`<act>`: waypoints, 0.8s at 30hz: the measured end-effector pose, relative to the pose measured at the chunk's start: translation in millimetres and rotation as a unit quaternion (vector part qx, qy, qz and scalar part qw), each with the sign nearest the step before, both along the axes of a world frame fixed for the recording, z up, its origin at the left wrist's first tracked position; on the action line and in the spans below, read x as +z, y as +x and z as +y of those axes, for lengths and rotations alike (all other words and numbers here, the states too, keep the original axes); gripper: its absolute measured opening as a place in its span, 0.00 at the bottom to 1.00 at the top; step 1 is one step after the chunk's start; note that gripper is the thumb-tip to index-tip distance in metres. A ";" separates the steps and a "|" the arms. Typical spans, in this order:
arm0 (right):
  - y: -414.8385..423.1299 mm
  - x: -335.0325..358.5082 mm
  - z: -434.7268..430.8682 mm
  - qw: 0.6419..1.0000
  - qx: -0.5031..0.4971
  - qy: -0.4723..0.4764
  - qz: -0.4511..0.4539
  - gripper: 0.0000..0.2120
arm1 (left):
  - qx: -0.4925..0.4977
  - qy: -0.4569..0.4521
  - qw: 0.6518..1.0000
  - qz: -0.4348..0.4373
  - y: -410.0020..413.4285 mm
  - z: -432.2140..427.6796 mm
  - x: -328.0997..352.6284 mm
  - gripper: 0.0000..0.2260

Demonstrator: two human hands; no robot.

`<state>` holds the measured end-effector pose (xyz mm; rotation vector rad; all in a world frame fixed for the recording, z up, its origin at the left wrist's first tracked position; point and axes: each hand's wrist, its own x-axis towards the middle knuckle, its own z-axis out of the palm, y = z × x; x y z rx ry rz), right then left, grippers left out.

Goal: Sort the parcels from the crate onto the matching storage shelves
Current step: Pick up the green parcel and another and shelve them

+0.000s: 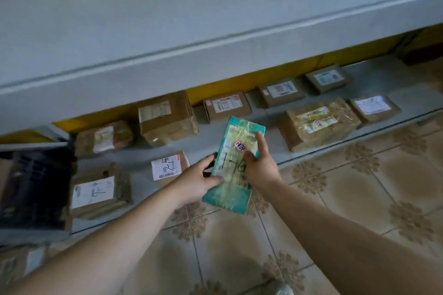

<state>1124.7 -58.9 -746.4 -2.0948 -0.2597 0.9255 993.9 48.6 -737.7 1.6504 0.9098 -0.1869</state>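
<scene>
Fingers (260, 142) of the right hand (261, 165) are wrapping the right edge of the teal parcel (230, 191), thumb pressing on its face. The left hand (196, 181) is gripping the opposite edge, thumb on top and fingers curling underneath. So both hands are holding it in the air, neither one nearer than the other. The parcel's long axis is pointing away from the person. Its far end is hanging over the bottom shelf (273, 136) and its near end over the tiled floor (335, 199).

Straight ahead, a bare strip of shelf is showing between the brown carton (167, 120) and the tape-wrapped box (316, 122). I'm guessing that's where it's heading, a push forward along its own length.

The black marker on the parcel's face looks like "1-16", partly under the thumb. The red sticker (240, 145) is carrying handwriting too small to read. The white-labelled parcel (167, 166) to the left is showing something like "2-4".
</scene>
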 end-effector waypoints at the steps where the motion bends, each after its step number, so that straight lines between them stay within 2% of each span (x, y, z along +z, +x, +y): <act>1: 4.4 -18.6 9.6 1.000 0.009 0.001 -0.002 0.28 | 0.001 0.005 1.000 -0.004 3.9 7.6 -17.0 0.30; 4: 17.5 -71.6 34.8 1.000 0.020 0.007 -0.016 0.27 | -0.017 0.043 0.999 -0.004 14.4 32.0 -69.7 0.29; 7: 29.6 -114.1 51.4 0.998 0.014 0.009 -0.052 0.27 | -0.024 0.151 0.988 0.031 14.8 60.3 -113.9 0.28; 9: 37.0 -136.4 59.0 0.996 0.013 -0.003 -0.083 0.28 | -0.033 0.269 0.960 0.062 9.8 82.4 -143.1 0.27; 11: 42.8 -156.0 65.6 0.994 0.009 -0.009 -0.112 0.29 | -0.064 0.364 0.920 0.130 3.0 100.9 -170.8 0.28; 14: 48.2 -179.5 73.6 0.989 0.012 -0.016 -0.149 0.31 | -0.087 0.404 0.883 0.225 -6.9 118.3 -210.2 0.30; 18: 49.8 -198.9 69.4 0.985 0.029 -0.037 -0.168 0.33 | -0.097 0.403 0.878 0.240 -21.1 124.2 -245.5 0.31; 19: 50.6 -199.6 65.5 0.975 0.049 -0.055 -0.211 0.33 | -0.093 0.405 0.879 0.234 -23.1 123.9 -249.8 0.31; 21: 52.8 -195.7 57.8 0.931 0.125 -0.091 -0.331 0.34 | -0.087 0.422 0.873 0.228 -24.1 121.3 -254.2 0.30; 24: 56.1 -191.4 57.3 0.823 0.332 -0.103 -0.450 0.39 | -0.074 0.438 0.868 0.223 -23.8 119.5 -258.2 0.28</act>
